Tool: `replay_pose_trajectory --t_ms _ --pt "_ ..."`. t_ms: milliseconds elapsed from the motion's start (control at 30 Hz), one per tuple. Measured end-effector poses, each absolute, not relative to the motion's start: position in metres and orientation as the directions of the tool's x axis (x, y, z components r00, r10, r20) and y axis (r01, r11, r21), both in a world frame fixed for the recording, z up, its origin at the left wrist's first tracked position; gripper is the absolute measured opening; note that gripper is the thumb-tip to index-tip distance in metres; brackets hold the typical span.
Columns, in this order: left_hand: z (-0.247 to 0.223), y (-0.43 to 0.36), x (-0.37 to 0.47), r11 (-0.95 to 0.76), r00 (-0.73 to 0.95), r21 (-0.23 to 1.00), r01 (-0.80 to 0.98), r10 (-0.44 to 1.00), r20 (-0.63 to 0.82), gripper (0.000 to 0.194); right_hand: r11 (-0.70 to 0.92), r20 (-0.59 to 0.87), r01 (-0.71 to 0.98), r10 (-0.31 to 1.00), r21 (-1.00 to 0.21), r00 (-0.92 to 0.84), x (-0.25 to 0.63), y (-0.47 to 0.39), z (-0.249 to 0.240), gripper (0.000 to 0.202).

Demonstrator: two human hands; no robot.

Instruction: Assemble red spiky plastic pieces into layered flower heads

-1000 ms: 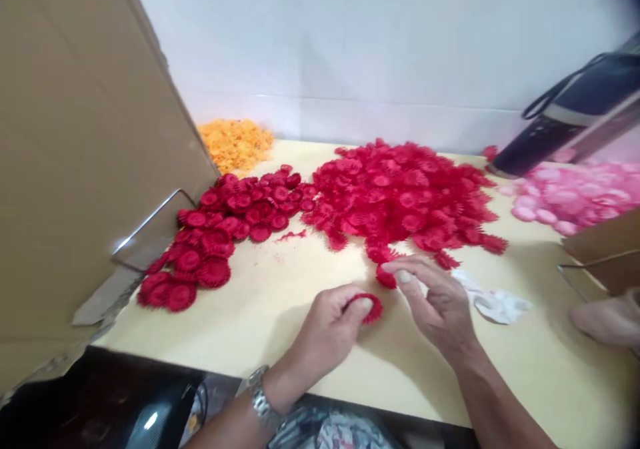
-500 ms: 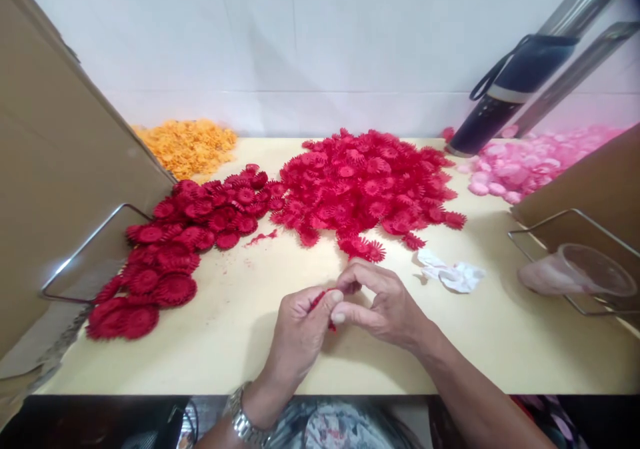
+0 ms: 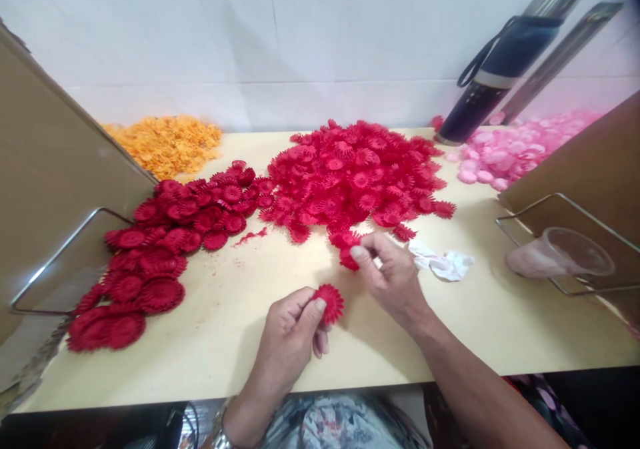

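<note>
My left hand [image 3: 295, 325] pinches a red fringed flower disc [image 3: 332, 304] between thumb and fingers, its notched petals fanned toward the right. Above and to the right, my right hand [image 3: 393, 272] has its thumb and forefinger closed on the edge of another red flower piece [image 3: 348, 257], at the near end of the big loose heap of red flower pieces [image 3: 357, 175]. On the left lies a pile of darker red, cupped flower discs [image 3: 160, 255], some of them nested together.
Orange petals [image 3: 170, 142] and pink discs [image 3: 525, 145] lie along the wall. A dark blue bottle [image 3: 500, 69] leans at the back right. Crumpled tissue [image 3: 445, 262] and a plastic cup [image 3: 555, 255] in a wire holder sit on the right. Cardboard panels [image 3: 55, 149] flank the table.
My hands were together over a red piece; now they are apart. The right hand has moved up to the heap's near edge, while the left keeps a disc, now facing up.
</note>
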State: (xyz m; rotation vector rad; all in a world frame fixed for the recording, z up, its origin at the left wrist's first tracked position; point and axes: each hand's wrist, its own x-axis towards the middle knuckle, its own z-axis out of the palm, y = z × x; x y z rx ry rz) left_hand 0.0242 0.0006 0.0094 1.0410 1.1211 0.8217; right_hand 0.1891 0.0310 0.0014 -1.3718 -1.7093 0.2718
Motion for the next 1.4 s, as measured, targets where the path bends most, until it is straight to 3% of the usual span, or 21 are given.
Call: replay_pose_trajectory --t_ms 133,200,267,400,567,667,867,1133,1400 --pt "0.007 0.003 0.023 0.393 0.2 0.909 -0.138 0.91 -0.363 0.021 0.257 0.523 0.872 0.852 -0.416 -0.002 0.202 0.04 -0.009 0.024" --pt "0.006 0.004 0.023 0.414 0.16 0.895 -0.168 0.907 -0.389 0.019 0.26 0.517 0.891 0.855 -0.372 -0.034 0.204 0.042 -0.011 0.023" --pt "0.007 0.005 0.023 0.417 0.114 0.89 -0.186 0.908 -0.402 0.019 0.288 0.54 0.866 0.842 -0.408 -0.026 0.202 0.041 -0.01 0.02" --pt "0.01 0.005 0.025 0.38 0.048 0.896 -0.231 0.924 -0.379 0.027 0.402 0.524 0.698 0.851 -0.593 -0.045 0.195 0.035 0.002 0.019" --pt "0.004 0.003 0.027 0.27 0.064 0.948 -0.165 0.963 -0.263 0.036 0.506 0.446 0.414 0.862 -0.757 -0.24 0.182 0.024 0.011 0.018" --pt "-0.001 0.002 0.027 0.231 0.088 0.969 -0.088 0.971 -0.224 0.041 0.582 0.47 0.379 0.809 -0.719 -0.352 0.175 0.022 0.008 0.024" --pt "-0.002 0.001 0.023 0.241 0.151 0.97 0.018 0.959 -0.241 0.043 0.665 0.456 0.482 0.745 -0.571 -0.487 0.173 0.026 0.0 0.028" --pt "-0.008 -0.005 0.017 0.24 0.228 0.964 -0.114 0.951 -0.209 0.032 0.62 0.463 0.378 0.775 -0.688 -0.429 0.173 0.023 0.003 0.018" --pt "0.002 -0.005 0.023 0.369 0.212 0.882 -0.292 0.924 -0.317 0.029 0.699 0.549 0.47 0.715 -0.539 -0.433 0.17 0.026 -0.003 0.022"
